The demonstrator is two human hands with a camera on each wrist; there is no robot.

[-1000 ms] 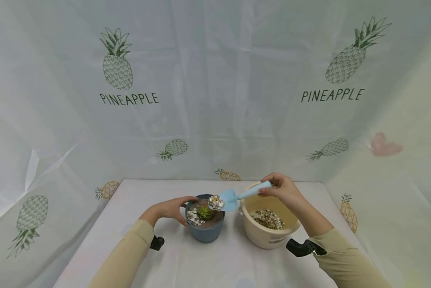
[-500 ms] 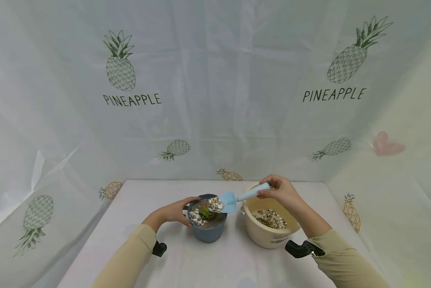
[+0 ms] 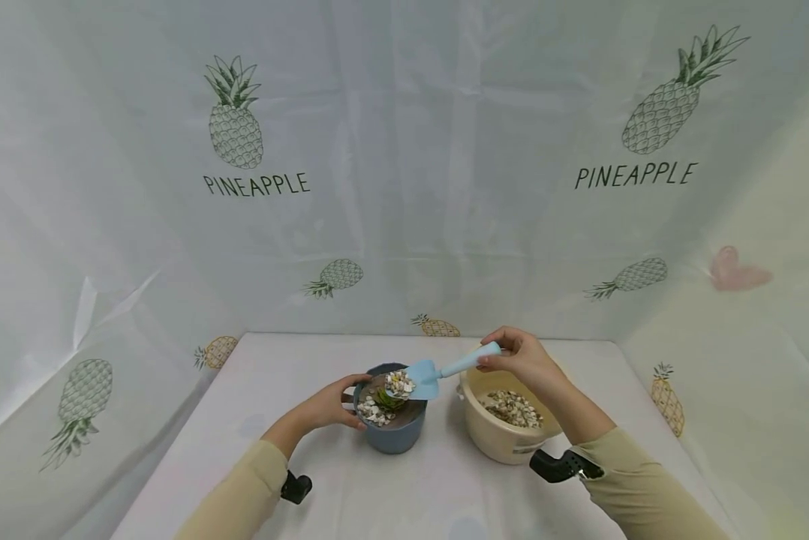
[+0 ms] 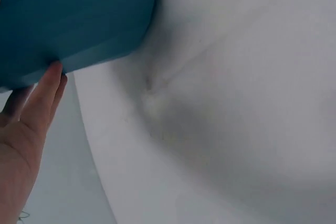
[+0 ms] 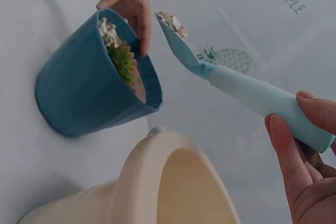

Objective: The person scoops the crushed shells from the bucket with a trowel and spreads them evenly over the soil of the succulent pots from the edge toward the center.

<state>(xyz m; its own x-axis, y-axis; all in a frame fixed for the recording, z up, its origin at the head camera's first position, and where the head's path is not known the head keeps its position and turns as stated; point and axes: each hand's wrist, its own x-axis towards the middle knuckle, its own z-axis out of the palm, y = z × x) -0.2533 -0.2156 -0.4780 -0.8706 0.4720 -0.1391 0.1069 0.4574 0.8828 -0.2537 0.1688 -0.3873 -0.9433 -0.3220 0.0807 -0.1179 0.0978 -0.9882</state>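
Observation:
My right hand [image 3: 524, 364] pinches the handle end of a light blue trowel [image 5: 262, 94] between thumb and fingers. Small pale stones [image 3: 400, 384] lie on its blade, which hangs above the blue flowerpot [image 3: 395, 439], apart from the rim in the right wrist view. Inside the pot a green succulent [image 5: 124, 62] grows from brown soil, with white stones [image 5: 108, 32] on its left side. From the left, my left hand [image 3: 325, 405] holds the pot with thumb and fingers spread around its side. In the left wrist view, fingertips [image 4: 51, 74] touch the pot wall.
A cream bucket [image 3: 485, 435] with more stones [image 3: 515, 409] stands right of the pot, beneath my right hand. Both rest on a white-covered table [image 3: 350, 495]. A pineapple-print curtain [image 3: 404, 187] rises behind and along the sides.
The loaded trowel has shifted slightly left and further over the pot, now covering more of the succulent. My left hand stays on the pot. The head view has turned slightly.

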